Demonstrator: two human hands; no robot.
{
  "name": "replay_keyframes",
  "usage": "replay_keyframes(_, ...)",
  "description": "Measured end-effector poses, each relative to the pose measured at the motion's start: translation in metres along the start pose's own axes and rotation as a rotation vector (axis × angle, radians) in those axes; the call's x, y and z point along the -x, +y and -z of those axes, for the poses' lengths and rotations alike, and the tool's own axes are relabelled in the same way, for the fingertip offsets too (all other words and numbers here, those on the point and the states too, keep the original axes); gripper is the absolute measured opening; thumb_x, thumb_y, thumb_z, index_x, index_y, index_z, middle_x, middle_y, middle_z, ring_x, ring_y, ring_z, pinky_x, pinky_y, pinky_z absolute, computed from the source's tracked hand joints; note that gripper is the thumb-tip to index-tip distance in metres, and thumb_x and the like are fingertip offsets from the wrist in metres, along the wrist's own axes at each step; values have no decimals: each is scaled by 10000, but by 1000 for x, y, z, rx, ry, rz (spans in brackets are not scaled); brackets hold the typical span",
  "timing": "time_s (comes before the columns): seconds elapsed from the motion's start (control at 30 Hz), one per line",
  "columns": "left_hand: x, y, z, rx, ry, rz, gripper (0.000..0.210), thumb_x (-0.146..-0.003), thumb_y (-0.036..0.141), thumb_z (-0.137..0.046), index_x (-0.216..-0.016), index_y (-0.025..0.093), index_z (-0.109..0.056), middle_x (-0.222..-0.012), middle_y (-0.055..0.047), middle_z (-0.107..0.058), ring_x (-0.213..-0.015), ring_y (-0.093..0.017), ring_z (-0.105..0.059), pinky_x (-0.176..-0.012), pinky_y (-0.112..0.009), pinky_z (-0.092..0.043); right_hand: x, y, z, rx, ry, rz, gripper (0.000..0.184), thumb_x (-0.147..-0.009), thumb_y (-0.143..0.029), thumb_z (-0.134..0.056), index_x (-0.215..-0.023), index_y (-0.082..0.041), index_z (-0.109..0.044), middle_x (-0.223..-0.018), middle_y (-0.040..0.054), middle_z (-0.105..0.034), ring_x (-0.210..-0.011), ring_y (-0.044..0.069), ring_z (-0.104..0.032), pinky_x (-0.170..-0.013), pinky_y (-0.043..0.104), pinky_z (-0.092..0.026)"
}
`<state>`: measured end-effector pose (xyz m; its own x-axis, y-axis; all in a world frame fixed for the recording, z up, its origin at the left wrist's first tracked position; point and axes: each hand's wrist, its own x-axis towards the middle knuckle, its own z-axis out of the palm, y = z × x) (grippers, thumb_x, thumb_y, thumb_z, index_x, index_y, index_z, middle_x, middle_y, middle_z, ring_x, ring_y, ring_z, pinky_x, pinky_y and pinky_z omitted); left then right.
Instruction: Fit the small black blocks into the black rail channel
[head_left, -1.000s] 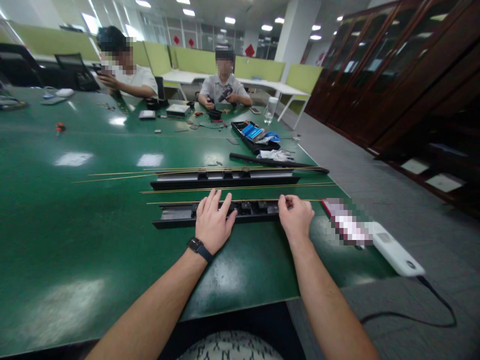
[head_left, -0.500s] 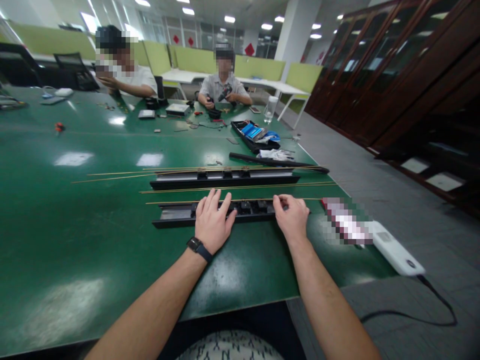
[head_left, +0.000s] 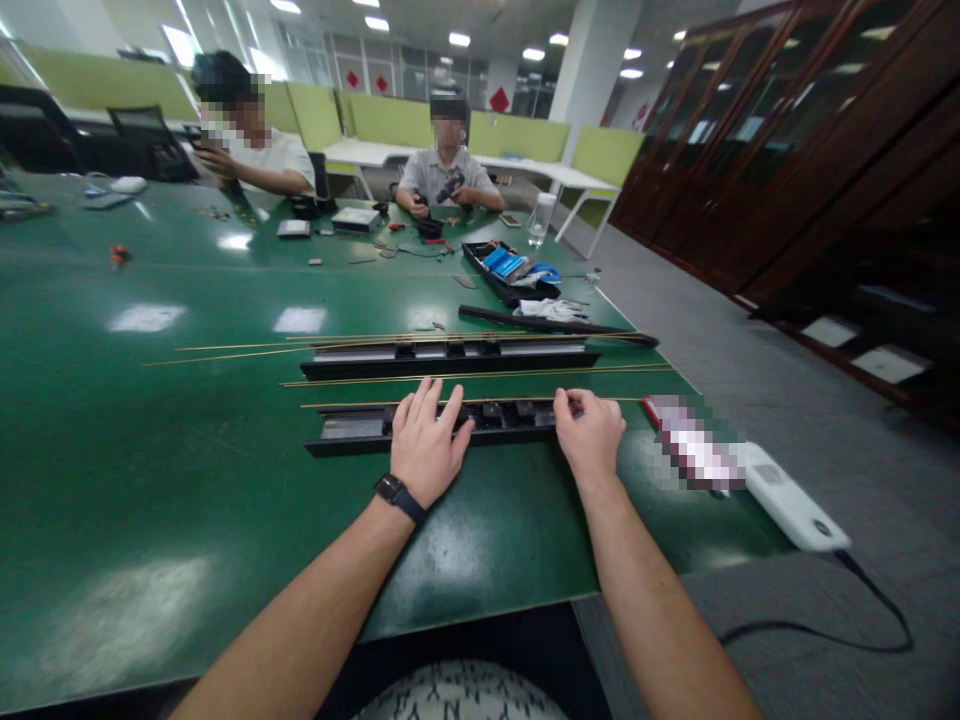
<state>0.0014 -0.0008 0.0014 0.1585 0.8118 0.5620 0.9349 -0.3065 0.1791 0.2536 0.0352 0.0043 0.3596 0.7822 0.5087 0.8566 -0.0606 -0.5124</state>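
A black channel rail (head_left: 351, 430) with a silvery inner face and several black blocks inside lies across the green table in front of me. My left hand (head_left: 429, 435) rests over its middle, fingers spread. At the rail's right end, my right hand (head_left: 590, 422) pinches a thin brass-coloured rod (head_left: 517, 400) that runs along the rail's far edge. Behind it are more thin rods (head_left: 360, 382) and a second black rail (head_left: 442, 365) with similar blocks. My left palm hides part of the near rail.
Right of my hand lie a red-edged, blurred-out object (head_left: 686, 440) and a white corded device (head_left: 791, 497). Further back are a black bar (head_left: 559, 325), white gloves (head_left: 551, 309) and a black tray (head_left: 487, 272) with blue items. Two people sit across the table (head_left: 225, 500).
My right hand has shifted slightly to the right, and the rod's left end has slid right with it. The left hand stays in place on the rail.
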Motion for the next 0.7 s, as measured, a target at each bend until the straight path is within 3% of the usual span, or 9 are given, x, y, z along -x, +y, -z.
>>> replay_keyframes(0.37,0,0,-1,-6,21,-1,498,-1051,419,-518,-1489,201,-611,-1566,-191,-572,-1538,-346,-442,-1228,-543,-374,2,-2,0,-73,-37,29,335,-958,-514,-576,-996,-233,-753,-844,46,-741,-965,261,-600,-924,399,-355)
replay_keyframes(0.7,1,0,-2,-8,21,-7,498,-1057,419,-511,-1491,195,-607,-1565,-188,-573,-1538,-345,-440,-1230,-536,-365,3,-4,0,-47,-39,39,321,-956,-501,-593,-911,-230,-760,-845,59,-741,-969,262,-590,-906,395,-358)
